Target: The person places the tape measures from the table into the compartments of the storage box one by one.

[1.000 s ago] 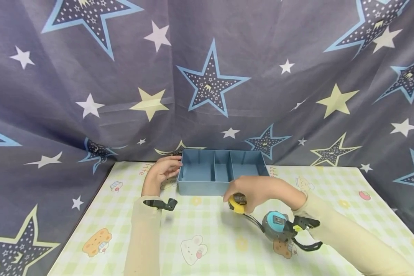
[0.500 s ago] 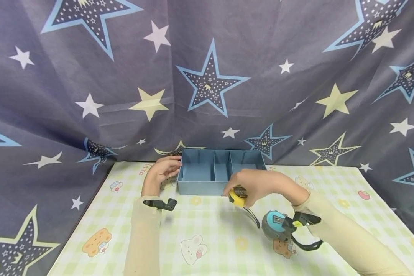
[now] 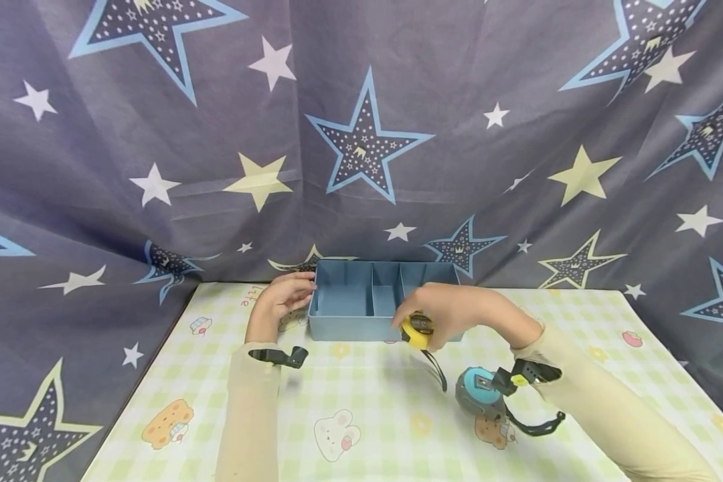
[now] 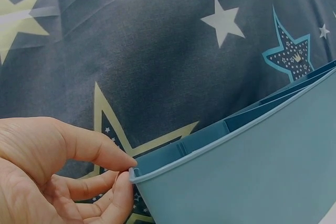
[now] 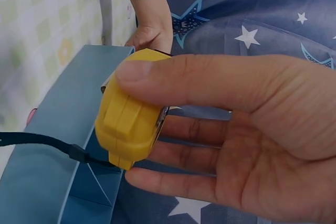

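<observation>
Dark star-printed fabric hangs behind a checked tablecloth in the head view, where small red lettering seems to us to read "Life". We see the left hand at the left end of a blue divided organizer box, and the right hand clamped on a yellow tape measure at the near wall, its black cord dangling. Its face is too small for us to read. A turquoise-and-grey tape measure lies on the cloth near the right sleeve.

We judge the step in hand to be bringing the yellow tape measure to the box; the next move calls for clearing the near wall and lowering it into a compartment, which one we cannot tell.

From the left wrist, we see fingertips pinching the box's corner; its wall bears no writing.

From the right wrist, thumb and fingers clamp the yellow casing from opposite sides, lower fingers slightly apart; we find no legible brand.
</observation>
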Motion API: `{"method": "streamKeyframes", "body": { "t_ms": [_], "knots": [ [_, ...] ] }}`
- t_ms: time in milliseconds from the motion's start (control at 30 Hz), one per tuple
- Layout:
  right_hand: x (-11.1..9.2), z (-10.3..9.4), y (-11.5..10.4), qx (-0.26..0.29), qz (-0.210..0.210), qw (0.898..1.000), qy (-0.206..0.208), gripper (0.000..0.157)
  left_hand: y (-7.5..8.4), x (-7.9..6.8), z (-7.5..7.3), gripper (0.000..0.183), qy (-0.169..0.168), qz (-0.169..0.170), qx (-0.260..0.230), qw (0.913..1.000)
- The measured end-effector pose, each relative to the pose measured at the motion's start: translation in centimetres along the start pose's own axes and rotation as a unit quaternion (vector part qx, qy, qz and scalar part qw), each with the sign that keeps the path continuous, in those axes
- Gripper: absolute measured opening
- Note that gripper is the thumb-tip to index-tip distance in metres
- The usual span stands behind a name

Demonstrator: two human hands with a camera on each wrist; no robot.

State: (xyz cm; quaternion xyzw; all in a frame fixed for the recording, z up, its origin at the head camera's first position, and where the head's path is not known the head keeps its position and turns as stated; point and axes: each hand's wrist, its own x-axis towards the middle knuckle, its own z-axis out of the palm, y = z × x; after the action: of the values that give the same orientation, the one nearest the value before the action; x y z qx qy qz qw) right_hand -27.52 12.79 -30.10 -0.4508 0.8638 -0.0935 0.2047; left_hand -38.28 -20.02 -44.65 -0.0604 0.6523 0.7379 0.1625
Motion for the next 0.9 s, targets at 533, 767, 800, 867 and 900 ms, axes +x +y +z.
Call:
{"method": "streamKeyframes", "body": {
  "t_ms": [533,767,800,867,900],
  "knots": [
    [-1.2,-2.6,0.0,0.003,0.008,0.999,0.033,0.059,-0.1,0.1,0.0,0.056,0.004,-0.002,-0.002,1.0],
    [-1.8,-4.1,-0.1,-0.002,0.018,0.998,0.054,0.059,0.1,0.0,-0.1,0.057,0.007,-0.001,-0.006,1.0],
    [-1.8,-4.3,-0.1,-0.004,0.02,0.998,0.058,0.058,0.0,0.0,-0.1,0.057,0.006,-0.002,-0.006,1.0],
    [-2.0,-4.6,0.0,-0.004,0.022,0.998,0.064,0.058,0.0,0.1,0.0,0.057,0.007,-0.003,-0.005,1.0],
    [-2.0,-4.8,0.0,-0.002,0.022,0.998,0.066,0.058,0.0,0.1,0.0,0.056,0.009,-0.004,-0.004,0.9999]
  ]
}}
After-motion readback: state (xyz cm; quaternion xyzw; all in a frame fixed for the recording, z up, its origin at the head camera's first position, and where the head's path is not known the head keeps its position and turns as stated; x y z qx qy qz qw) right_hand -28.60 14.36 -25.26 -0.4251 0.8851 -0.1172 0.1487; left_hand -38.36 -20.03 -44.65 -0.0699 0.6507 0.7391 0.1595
